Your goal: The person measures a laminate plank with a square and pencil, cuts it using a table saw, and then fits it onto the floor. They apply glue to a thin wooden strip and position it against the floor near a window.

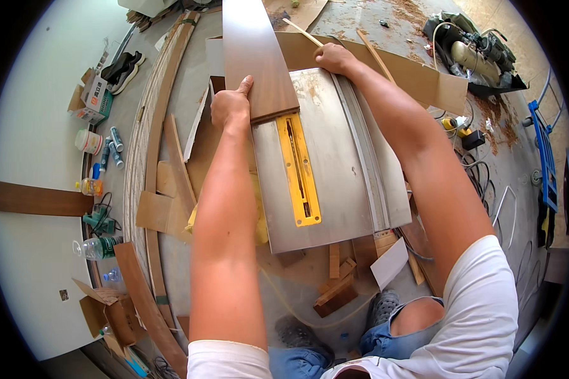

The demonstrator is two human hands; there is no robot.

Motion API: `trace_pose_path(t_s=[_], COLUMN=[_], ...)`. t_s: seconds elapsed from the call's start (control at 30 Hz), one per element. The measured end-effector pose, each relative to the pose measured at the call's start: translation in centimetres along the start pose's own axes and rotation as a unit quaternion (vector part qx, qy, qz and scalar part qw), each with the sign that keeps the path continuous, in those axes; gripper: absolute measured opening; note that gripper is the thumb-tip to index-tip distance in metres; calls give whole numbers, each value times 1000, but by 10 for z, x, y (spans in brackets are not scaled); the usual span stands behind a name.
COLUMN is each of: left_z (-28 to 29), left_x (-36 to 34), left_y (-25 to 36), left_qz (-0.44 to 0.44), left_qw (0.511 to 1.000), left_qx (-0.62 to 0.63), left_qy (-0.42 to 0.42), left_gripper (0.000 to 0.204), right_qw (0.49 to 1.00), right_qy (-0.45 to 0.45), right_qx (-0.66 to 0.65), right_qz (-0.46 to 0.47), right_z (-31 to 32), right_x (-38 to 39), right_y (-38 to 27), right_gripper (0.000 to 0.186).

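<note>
A brown wooden plank (257,63) lies over the far left part of a table saw's metal top (341,158), its near end by the yellow slotted insert (305,183). My left hand (231,104) grips the plank's left edge, thumb on the upper face and the other fingers mostly hidden. At the saw top's far edge, my right hand (335,59) is closed around a thin pale wooden strip (302,32) that sticks out toward the far left. A metal guide rail (360,151) runs along the right part of the top.
Wood offcuts (336,295) lie on the floor by my feet. Long boards (171,82), bottles (98,248) and cartons (93,95) line the left wall. Cardboard (423,81) stands behind the saw. An air compressor (477,54), cables (480,180) and a blue trolley (544,155) are at right.
</note>
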State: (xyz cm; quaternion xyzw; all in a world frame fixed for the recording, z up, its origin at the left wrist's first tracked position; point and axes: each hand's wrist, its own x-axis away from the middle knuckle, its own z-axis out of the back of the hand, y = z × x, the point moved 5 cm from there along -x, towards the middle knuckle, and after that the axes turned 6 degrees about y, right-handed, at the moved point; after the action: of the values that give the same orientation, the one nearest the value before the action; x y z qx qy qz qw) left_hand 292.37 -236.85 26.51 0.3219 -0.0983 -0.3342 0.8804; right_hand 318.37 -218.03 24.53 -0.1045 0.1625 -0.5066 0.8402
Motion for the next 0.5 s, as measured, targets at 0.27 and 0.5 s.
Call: trace_pose_path(t_s=[0.27,0.5], left_z=[18,21], left_x=[5,12], left_y=[-10,-21], left_qz=[-18,-21], left_qw=[1000,1000], left_qx=[-19,-23], left_qy=[-10,2], left_gripper=[79,81], right_qw=[972,973], right_qy=[169,139], right_qx=[-76,-77], right_qz=[146,168], right_z=[10,6], right_x=[140,162], right_y=[-112,-124], right_gripper=[28,33])
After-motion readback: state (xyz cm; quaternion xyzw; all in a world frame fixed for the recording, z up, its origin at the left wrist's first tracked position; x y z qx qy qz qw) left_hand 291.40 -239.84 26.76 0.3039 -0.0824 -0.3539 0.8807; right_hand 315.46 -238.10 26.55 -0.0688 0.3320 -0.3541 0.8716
